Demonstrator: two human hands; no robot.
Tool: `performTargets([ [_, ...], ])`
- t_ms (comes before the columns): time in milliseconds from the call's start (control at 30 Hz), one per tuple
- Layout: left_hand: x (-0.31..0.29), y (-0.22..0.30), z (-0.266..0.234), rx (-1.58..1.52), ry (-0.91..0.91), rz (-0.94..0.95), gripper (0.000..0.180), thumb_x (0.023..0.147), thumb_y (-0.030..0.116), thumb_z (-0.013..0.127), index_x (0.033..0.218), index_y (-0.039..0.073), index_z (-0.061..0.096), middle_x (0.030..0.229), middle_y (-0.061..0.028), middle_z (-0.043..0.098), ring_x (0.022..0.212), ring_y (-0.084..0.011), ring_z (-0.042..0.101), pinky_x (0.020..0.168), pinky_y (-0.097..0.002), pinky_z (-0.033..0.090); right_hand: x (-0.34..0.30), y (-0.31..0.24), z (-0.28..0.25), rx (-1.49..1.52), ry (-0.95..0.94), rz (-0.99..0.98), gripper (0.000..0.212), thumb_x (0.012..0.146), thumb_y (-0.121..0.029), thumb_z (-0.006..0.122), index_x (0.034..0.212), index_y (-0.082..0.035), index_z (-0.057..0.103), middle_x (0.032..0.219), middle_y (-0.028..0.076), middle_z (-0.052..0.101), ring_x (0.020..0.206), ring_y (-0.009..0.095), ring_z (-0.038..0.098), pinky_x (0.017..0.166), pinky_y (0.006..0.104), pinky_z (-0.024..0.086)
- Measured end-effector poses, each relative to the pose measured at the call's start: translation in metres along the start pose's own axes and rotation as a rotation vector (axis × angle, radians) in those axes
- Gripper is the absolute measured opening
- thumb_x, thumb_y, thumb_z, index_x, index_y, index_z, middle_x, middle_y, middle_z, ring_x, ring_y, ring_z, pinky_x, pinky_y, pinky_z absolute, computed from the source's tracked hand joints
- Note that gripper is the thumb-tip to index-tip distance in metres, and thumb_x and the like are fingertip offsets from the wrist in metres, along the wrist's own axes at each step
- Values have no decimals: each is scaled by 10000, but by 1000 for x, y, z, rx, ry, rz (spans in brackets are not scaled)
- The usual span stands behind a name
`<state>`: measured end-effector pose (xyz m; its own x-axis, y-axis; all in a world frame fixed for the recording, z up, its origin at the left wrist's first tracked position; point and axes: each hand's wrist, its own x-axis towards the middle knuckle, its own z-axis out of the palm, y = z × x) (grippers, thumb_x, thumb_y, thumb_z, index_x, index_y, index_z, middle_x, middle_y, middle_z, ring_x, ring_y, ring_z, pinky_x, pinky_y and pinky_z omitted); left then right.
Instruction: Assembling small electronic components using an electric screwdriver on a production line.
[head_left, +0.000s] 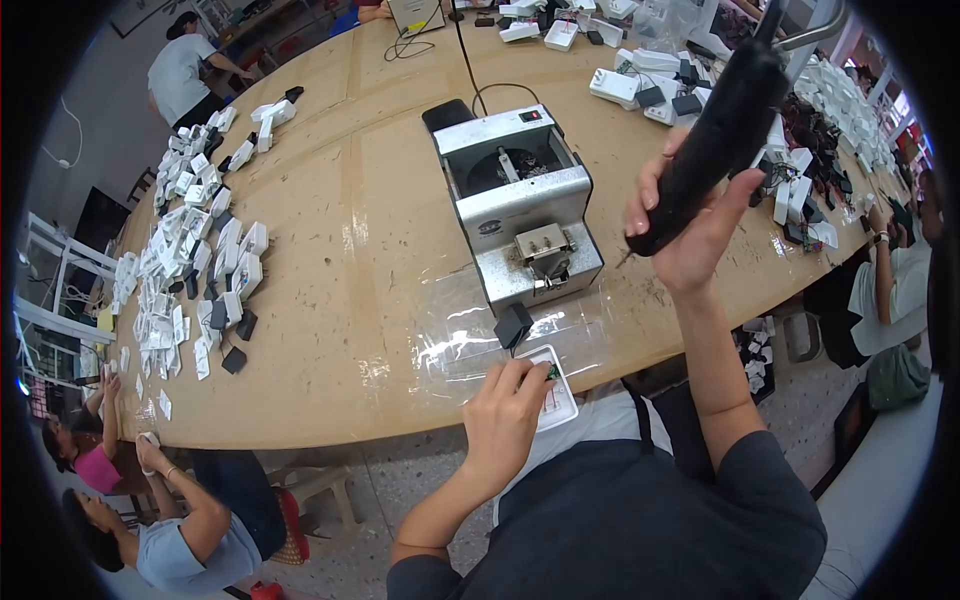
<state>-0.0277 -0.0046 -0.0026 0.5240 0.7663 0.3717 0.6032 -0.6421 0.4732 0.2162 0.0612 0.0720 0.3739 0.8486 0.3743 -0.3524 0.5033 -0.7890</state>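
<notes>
My right hand [697, 225] is wrapped round a black electric screwdriver [715, 140], raised above the table to the right of the metal machine. Its thin bit points down and to the left, touching nothing. At the table's near edge, a shallow white plastic casing [567, 408] lies in front of my body. Bent fingers of my left hand [508, 410] reach over its left side, tips against a small green circuit board [550, 371] inside. Much of the casing's left part is hidden under that hand. A black block [513, 326] sits just beyond the casing.
A silver benchtop machine [520, 205] with an open top stands mid-table, a black cord running behind it. White plastic units [190, 245] are heaped at left, more [650, 80] at far right. Co-workers sit at the lower left [200, 540] and right [885, 275]; another person [185, 75] stands far left.
</notes>
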Motion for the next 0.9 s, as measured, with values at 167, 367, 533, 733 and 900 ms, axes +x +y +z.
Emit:
performTargets([
  [167, 5, 6, -5, -78, -34, -60, 238, 785, 118, 787, 1012, 75, 728, 891, -61, 658, 843, -268, 642, 694, -381, 518, 4, 4, 60, -66, -304, -64, 927, 855, -908, 227, 1122, -45, 433, 677, 43, 500, 532, 140, 515, 511, 269, 454],
  [367, 4, 4, -5, -95, -36, -72, 210, 791, 120, 781, 986, 71, 720, 899, -59, 654, 837, -264, 639, 684, -385, 514, 3, 34, 57, -199, -327, 35, 949, 823, -927, 304, 1099, -27, 428, 675, 57, 525, 524, 127, 515, 512, 256, 455],
  [533, 3, 0, -4, -28, -41, -6, 208, 826, 174, 747, 1008, 93, 686, 920, -12, 603, 866, -198, 623, 607, -359, 513, 1, 38, 53, -188, -323, 49, 938, 825, -924, 307, 1094, -33, 425, 674, 58, 522, 525, 123, 512, 511, 258, 453],
  [733, 3, 1, -3, -11, -47, -20, 223, 822, 174, 740, 1020, 88, 684, 918, -20, 598, 874, -203, 624, 608, -360, 520, 0, 37, 53, -203, -367, 51, 942, 823, -927, 303, 1093, -32, 424, 673, 57, 523, 525, 118, 508, 505, 252, 449],
  [900, 6, 4, -3, -47, -38, -50, 190, 799, 122, 772, 964, 54, 709, 907, -68, 652, 835, -274, 631, 682, -393, 514, -8, 40, 49, -260, -436, -21, 966, 797, -944, 327, 1089, -28, 424, 676, 53, 524, 530, 107, 498, 501, 231, 436],
])
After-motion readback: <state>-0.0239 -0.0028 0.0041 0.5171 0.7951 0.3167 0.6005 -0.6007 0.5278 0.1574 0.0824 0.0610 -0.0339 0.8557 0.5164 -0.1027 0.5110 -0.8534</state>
